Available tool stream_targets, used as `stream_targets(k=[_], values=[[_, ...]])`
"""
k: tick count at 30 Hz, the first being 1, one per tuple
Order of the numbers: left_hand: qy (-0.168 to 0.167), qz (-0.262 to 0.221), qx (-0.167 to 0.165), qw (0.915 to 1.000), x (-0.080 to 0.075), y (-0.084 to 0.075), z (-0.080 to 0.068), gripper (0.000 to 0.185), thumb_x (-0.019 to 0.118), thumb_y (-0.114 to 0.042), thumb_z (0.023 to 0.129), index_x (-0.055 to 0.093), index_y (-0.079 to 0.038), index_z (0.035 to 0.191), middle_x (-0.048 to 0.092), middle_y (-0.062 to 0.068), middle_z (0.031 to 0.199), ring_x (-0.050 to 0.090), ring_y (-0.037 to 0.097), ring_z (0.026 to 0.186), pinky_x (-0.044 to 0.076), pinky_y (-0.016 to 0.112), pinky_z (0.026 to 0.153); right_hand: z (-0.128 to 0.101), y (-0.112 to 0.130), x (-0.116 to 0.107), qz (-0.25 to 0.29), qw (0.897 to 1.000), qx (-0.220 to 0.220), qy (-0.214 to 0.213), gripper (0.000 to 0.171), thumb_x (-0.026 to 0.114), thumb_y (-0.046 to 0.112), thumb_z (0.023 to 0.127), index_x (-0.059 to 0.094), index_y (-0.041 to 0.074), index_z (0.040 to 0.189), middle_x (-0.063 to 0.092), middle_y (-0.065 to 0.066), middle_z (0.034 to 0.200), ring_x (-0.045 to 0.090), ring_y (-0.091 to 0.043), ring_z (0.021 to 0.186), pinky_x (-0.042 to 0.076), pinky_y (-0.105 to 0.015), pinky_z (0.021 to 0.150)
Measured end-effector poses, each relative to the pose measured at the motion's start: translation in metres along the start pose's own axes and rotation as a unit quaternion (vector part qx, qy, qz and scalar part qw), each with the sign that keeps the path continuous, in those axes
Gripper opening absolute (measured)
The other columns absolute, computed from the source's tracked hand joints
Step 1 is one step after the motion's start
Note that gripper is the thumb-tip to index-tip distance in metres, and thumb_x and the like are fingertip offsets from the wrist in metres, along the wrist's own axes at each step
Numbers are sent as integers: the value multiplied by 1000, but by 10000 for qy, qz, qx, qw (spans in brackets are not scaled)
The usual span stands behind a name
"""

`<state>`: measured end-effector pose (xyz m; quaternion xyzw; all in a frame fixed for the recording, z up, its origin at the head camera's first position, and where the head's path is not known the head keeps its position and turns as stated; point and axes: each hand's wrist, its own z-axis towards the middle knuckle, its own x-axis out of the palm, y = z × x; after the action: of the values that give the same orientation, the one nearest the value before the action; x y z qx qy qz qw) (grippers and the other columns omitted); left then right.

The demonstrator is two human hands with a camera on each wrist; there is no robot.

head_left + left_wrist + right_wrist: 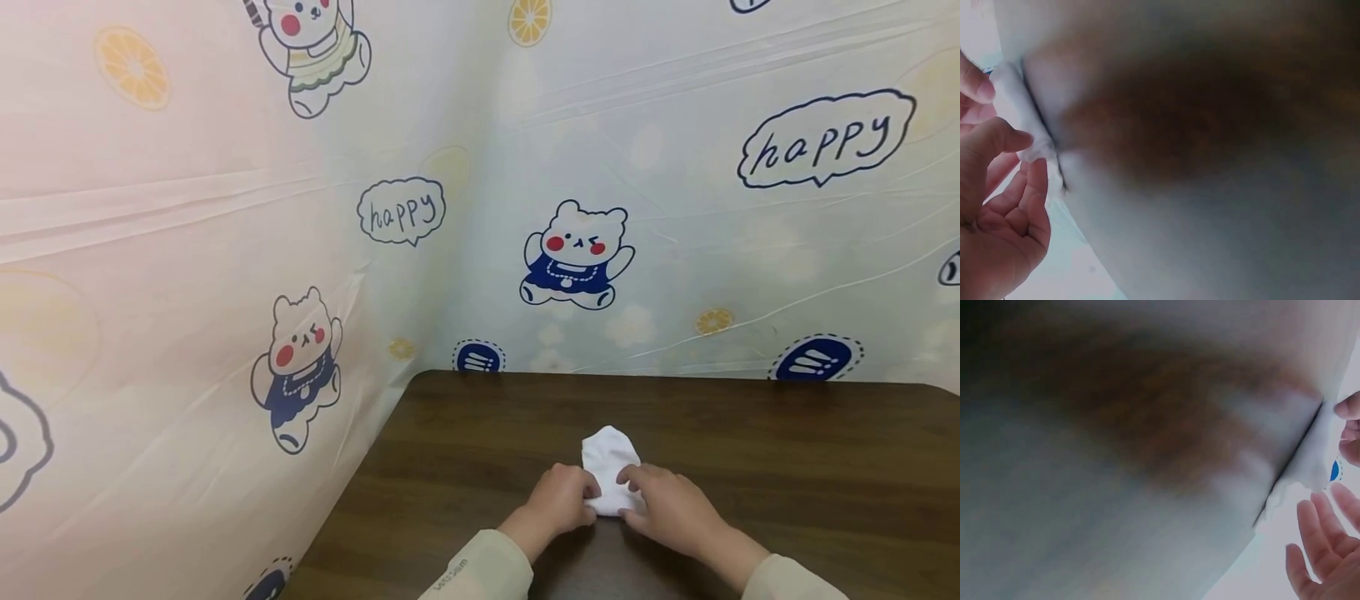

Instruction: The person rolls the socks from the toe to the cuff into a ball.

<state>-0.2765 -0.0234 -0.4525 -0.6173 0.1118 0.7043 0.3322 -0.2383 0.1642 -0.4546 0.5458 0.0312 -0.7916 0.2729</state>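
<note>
We fold a small white cloth on the table.

On the dark wood-grain table (750,450) lies the cloth (609,458), soft, light and limp; we judge its near edge the best hold. Left hand (558,500) pinches that edge; right hand (671,504) rests relaxed fingers on it.

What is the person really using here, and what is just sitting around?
Being used:
- white cloth, a small folded piece on the table
- left hand, holding its near left edge
- right hand, fingers on its right side

Just there:
- dark wooden table
- backdrop sheet printed with bears, oranges and the word happy
</note>
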Motion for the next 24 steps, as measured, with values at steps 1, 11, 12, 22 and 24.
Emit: stream_targets(k=[1,11,12,22,24], values=[[45,-67,-35,10000,-1,0,0,17,79,-12,63,73,-17,78,61,-12,67,52,1,62,42,18,58,-1,0,0,-61,9999,-106,-81,35,82,28,69,63,16,96,61,5,82,60,-15,70,46,-35,60],[480,-359,-339,9976,-9,-2,4,12,80,-11,65,75,-15,76,62,-11,67,49,3,61,41,18,59,-6,1,-1,-365,9966,-667,-314,38,83,28,68,63,15,97,60,5,87,53,-11,73,46,-36,63],[503,-381,-362,9974,-9,-2,5,12,79,-11,66,75,-15,76,62,-11,67,49,3,61,41,18,59,-7,0,-1,-382,9962,-715,-325,38,83,28,68,63,15,97,61,4,88,54,-12,75,46,-37,63],[459,-304,-366,9978,-9,-3,4,11,79,-12,67,73,-16,76,60,-11,68,49,3,62,41,19,60,-6,-5,2,-229,9927,-1105,-425,27,83,15,65,64,15,83,58,7,77,56,-11,68,46,-34,57],[373,-329,-304,9983,-8,-3,4,12,78,-11,66,72,-16,76,59,-12,68,49,3,62,41,18,59,-6,-6,3,-147,9921,-1160,-444,25,82,12,64,63,15,81,58,8,74,54,-9,63,45,-32,54]])
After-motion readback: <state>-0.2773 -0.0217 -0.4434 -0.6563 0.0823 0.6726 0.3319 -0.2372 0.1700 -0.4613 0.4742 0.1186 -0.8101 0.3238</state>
